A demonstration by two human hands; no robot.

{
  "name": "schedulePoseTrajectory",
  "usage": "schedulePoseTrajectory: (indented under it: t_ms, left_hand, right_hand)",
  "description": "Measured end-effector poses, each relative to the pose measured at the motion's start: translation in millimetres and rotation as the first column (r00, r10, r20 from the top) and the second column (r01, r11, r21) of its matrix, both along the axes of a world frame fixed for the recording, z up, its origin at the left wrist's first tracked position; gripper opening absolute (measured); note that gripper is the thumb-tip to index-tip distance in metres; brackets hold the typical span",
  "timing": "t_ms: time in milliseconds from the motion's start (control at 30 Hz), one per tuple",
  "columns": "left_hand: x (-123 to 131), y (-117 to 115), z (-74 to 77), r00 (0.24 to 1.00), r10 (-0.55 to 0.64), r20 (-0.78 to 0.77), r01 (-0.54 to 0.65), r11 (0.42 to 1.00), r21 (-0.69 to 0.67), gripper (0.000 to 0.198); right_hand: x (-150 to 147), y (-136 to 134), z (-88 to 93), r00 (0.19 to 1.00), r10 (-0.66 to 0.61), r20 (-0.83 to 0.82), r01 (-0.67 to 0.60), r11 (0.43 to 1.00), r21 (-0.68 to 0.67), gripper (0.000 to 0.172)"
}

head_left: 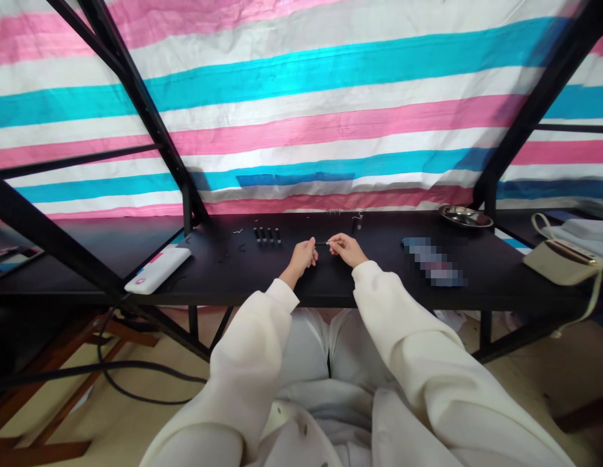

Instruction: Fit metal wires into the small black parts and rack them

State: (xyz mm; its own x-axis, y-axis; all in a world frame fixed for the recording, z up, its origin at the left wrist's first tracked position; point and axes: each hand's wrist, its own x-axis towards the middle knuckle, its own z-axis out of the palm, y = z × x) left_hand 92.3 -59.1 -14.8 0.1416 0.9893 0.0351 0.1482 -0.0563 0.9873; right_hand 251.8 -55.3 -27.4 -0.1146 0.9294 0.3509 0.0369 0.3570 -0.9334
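Observation:
My left hand (301,257) and my right hand (346,250) are close together over the black table, both with fingers closed. Between them they pinch a slim black stick (322,243), which lies level. A small pale part shows at its right end, by my right fingertips; the fingers cover the rest. To the left of my left hand, several short black cylinders (267,236) with pale ends form a row on the tabletop. Behind my right hand is another small dark piece (354,224) with a pale piece beside it.
On the black table (262,279), a white box-shaped device (158,270) sits at left. A shiny metal dish (465,217) is at the back right, with a blurred-out item (434,261) before it. A cream pouch (564,261) lies far right. Black frame posts (141,107) stand both sides.

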Motion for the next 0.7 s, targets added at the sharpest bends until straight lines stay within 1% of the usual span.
schedulePoseTrajectory:
  t_ms: [200, 367, 467, 567, 633, 700]
  left_hand:
    - [0, -2, 4.0, 0.998, 0.008, 0.056, -0.005, 0.999, -0.05, 0.037]
    - [-2, 0, 2.2, 0.995, 0.039, 0.096, -0.034, 0.998, -0.046, 0.037]
    - [-3, 1, 0.8, 0.993, 0.046, 0.112, -0.044, 0.999, -0.023, 0.03]
    - [-4, 1, 0.4, 0.993, 0.018, 0.113, -0.018, 1.0, 0.006, 0.021]
    - [-4, 0, 0.9, 0.994, -0.006, 0.113, 0.004, 1.0, 0.019, 0.013]
    - [-4, -1, 1.4, 0.993, -0.013, 0.113, 0.011, 1.0, 0.023, 0.008]
  right_hand:
    - [2, 3, -2.8, 0.999, -0.009, 0.031, 0.007, 0.998, 0.061, 0.035]
    - [6, 7, -5.5, 0.998, -0.06, 0.009, 0.059, 0.996, 0.062, 0.035]
    - [6, 9, -6.3, 0.996, -0.093, 0.009, 0.093, 0.994, 0.054, 0.034]
    - [6, 8, -7.4, 0.991, -0.127, 0.049, 0.125, 0.99, 0.059, 0.032]
    - [5, 7, -8.7, 0.986, -0.137, 0.096, 0.132, 0.99, 0.058, 0.03]
    - [5, 6, -10.3, 0.973, -0.147, 0.177, 0.135, 0.988, 0.078, 0.026]
